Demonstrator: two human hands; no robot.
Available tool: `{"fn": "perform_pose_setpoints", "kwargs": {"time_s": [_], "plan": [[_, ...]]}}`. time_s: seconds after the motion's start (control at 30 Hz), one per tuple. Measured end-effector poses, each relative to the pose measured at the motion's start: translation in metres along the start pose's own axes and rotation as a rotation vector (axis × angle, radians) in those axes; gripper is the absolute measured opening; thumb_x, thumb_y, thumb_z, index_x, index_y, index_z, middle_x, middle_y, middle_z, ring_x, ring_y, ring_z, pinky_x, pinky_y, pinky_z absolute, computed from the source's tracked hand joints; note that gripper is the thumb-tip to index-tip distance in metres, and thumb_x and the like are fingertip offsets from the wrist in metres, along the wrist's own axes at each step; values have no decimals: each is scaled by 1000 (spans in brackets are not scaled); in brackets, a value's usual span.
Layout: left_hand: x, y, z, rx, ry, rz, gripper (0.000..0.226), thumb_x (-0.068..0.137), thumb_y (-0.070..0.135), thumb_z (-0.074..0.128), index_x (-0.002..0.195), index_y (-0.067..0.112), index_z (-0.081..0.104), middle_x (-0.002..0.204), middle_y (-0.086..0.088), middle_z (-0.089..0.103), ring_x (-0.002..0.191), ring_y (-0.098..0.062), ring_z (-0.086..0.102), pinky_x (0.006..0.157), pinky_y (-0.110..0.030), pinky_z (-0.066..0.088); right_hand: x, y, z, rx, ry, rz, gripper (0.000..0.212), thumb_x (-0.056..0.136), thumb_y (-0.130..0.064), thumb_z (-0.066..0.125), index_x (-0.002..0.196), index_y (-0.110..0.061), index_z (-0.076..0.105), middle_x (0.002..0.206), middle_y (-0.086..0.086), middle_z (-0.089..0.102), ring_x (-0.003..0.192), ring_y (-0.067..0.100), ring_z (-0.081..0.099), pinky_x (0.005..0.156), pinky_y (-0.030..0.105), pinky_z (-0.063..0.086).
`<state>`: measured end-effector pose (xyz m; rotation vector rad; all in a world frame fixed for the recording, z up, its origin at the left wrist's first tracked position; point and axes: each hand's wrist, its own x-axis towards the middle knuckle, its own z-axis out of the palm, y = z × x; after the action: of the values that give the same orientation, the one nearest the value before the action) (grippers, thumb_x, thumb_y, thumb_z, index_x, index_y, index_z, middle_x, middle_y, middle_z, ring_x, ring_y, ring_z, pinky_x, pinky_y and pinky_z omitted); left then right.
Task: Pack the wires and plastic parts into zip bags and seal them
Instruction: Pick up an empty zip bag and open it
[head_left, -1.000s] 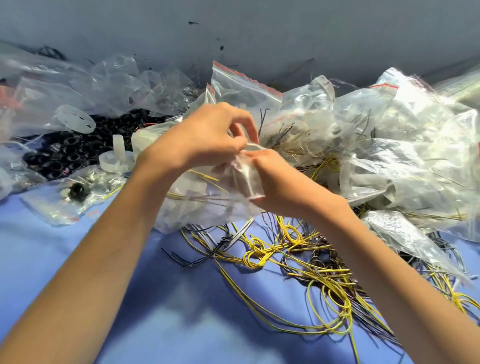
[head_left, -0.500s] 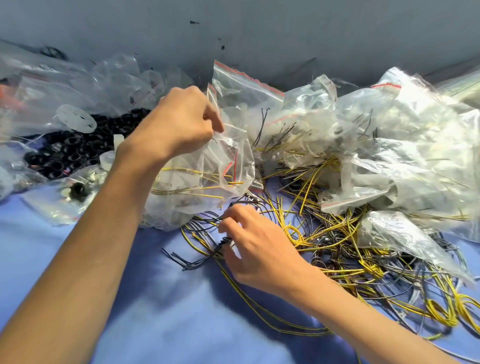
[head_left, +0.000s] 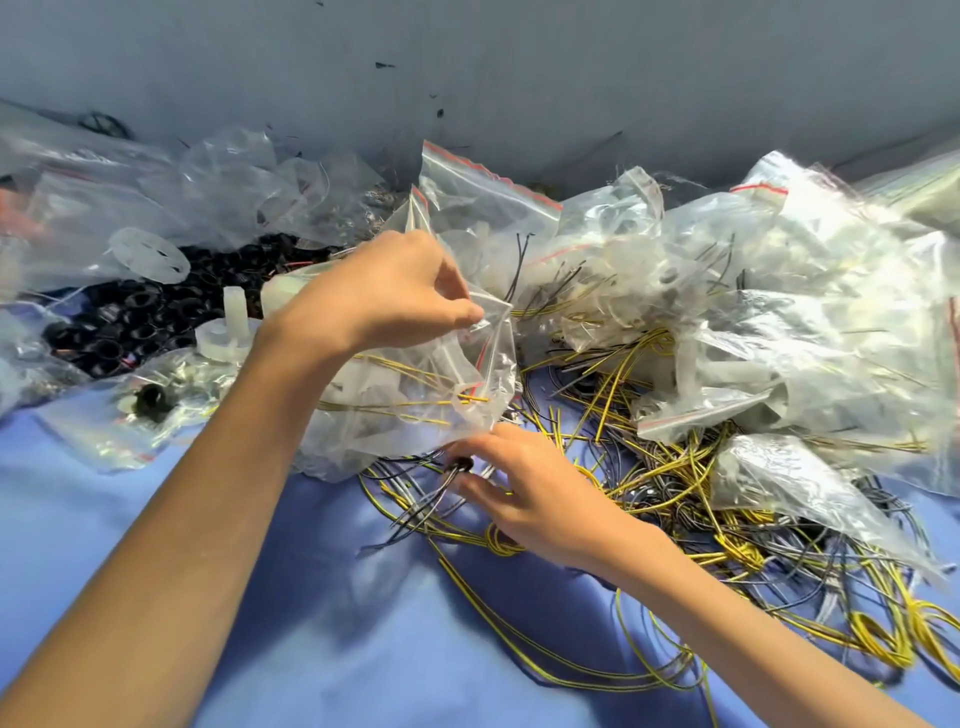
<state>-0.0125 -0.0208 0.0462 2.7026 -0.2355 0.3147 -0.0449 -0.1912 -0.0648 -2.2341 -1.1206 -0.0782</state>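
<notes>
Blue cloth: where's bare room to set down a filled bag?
Bare blue cloth between the two forearms, near edge; another patch left of the left forearm, below the small clear bag holding a black ring. Crowded: yellow-and-black wire tangle right, clear zip bag pile behind.

Blue cloth (head_left: 130, 519), grey wall (head_left: 519, 78).
Cloth covers lower frame, creased, with pale sunlit patches at bottom centre. Wall fills the top of frame, with small dark specks (head_left: 384, 65) at upper centre.

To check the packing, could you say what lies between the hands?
In the head view, the zip bag holding yellow wires, pinched by the left hand, above the right hand.
</notes>
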Motion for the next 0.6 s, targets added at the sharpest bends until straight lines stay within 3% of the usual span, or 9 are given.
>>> {"fn": "perform_pose_setpoints", "kwargs": {"time_s": [0.1, 0.17, 0.3, 0.37, 0.43, 0.5, 0.6], "plan": [[1, -1, 2, 5, -50, 43, 21, 78, 38, 72, 90, 21, 76, 53, 22, 48, 49, 19, 46, 50, 1, 32, -2, -4, -8, 173, 64, 63, 15, 94, -17, 53, 100, -12, 65, 92, -2, 69, 85, 16, 58, 82, 27, 45], [2, -2, 4, -5, -73, 51, 23, 75, 39, 73, 90, 22, 76, 50, 23, 47, 50, 22, 45, 49, 0, 33, -3, -9, -10, 266, 123, 52, 14, 94, -16, 48, 87, -26, 55, 79, -16, 64, 75, 11, 58, 76, 32, 48], [2, -1, 7, 1, -129, 73, 25, 78, 44, 69, 90, 23, 76, 41, 22, 47, 50, 19, 48, 48, -1, 33, -4, -13, -13, 401, 258, 96, 12, 95, -21, 42, 88, -31, 46, 69, -14, 51, 66, 15, 54, 70, 38, 49], [2, 1, 6, 31, -153, 73, 30, 81, 50, 64, 93, 25, 75, 50, 22, 50, 53, 11, 49, 48, -5, 33, -6, -16, -17, 542, 300, 131, 9, 92, -28, 42, 89, -30, 50, 72, -21, 54, 70, 11, 57, 70, 30, 50], [2, 3, 6, 56, -198, 78, 34, 84, 51, 59, 98, 25, 75, 70, 16, 62, 63, 3, 52, 57, -15, 38, -6, -17, -24, 689, 335, 93, 20, 89, -37, 40, 88, -26, 57, 78, -20, 57, 71, 8, 50, 70, 31, 44], [1, 7, 6, 72, -263, 95, 37, 86, 51, 56, 100, 22, 75, 90, 2, 71, 77, -11, 59, 65, -24, 41, -4, -13, -34, 695, 354, 52, 35, 85, -43, 35, 87, -22, 62, 77, -17, 53, 70, 9, 42, 69, 33, 35], [-2, 12, 4, 88, -340, 114, 47, 82, 55, 48, 95, 18, 74, 90, -6, 70, 84, -20, 61, 73, -32, 48, 7, -11, -50, 511, 291, 63, 29, 74, -50, 50, 91, -32, 65, 73, -8, 35, 65, 4, 37, 65, 22, 28]]}}
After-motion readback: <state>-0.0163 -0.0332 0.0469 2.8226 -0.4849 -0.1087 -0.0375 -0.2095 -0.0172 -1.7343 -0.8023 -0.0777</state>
